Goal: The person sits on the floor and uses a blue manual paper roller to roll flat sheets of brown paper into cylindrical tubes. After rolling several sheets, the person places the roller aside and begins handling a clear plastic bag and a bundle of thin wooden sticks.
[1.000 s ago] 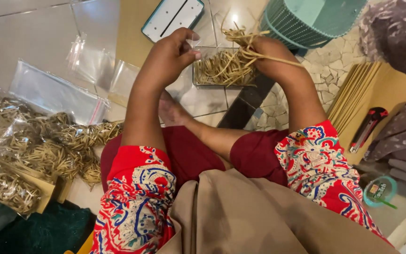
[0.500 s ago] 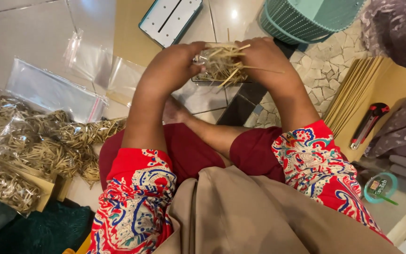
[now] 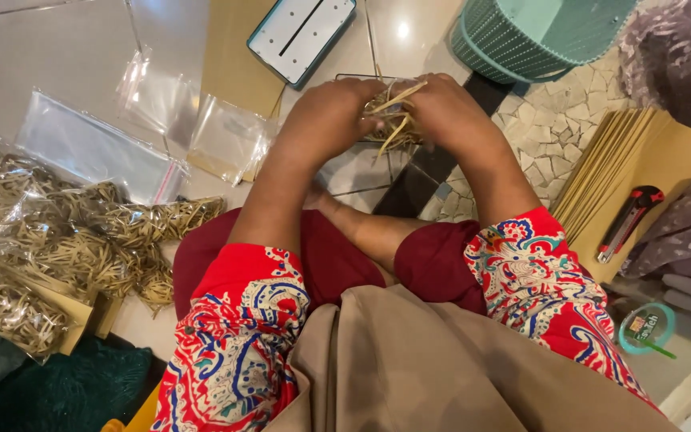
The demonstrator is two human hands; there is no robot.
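Tan rubber bands bunch tangled between the closed left hand and right hand.

The person wears a short-sleeved top in bright red, printed all over with paisley swirls in blue, white and a little teal. The left sleeve and the right sleeve both end well back from each hand, above the elbow, leaving the forearms bare. A plain tan cloth hangs down the chest between the sleeves in soft folds. Below it the legs are covered in dark maroon fabric. The left hand and right hand show no rings or bracelets.
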